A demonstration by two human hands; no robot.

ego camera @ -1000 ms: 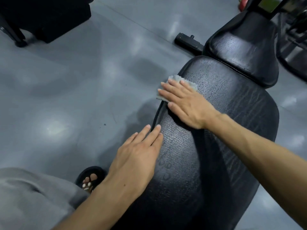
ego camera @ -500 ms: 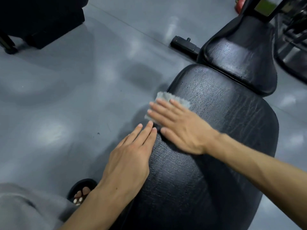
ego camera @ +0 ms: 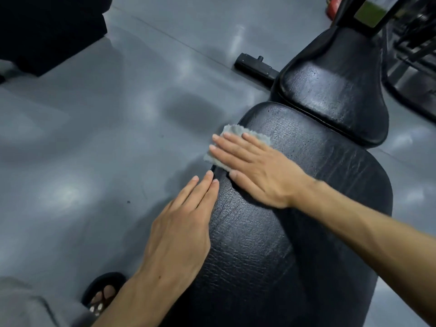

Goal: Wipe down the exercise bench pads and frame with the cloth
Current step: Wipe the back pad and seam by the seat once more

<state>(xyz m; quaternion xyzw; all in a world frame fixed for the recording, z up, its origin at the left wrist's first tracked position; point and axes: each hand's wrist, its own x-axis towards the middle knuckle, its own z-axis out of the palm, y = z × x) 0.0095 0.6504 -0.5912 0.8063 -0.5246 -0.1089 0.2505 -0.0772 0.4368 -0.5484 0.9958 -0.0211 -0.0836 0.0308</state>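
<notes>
Here: 2 pads [ego camera: 295,208] | 1 cloth [ego camera: 236,133] | right hand [ego camera: 257,171] flat, pressing cloth | left hand [ego camera: 181,232] flat on pad edge

The long bench pad [ego camera: 306,208] is black vinyl or leather-like, its grain cracked and creased, with a dull sheen; the smaller seat pad [ego camera: 335,90] looks glossier and worn. The cloth [ego camera: 238,132] is pale grey, fuzzy and matt. The floor [ego camera: 94,149] is smooth grey, softly reflective

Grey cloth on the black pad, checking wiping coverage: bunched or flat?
Flat: the grey cloth lies spread under the right hand's straight fingers.
</notes>
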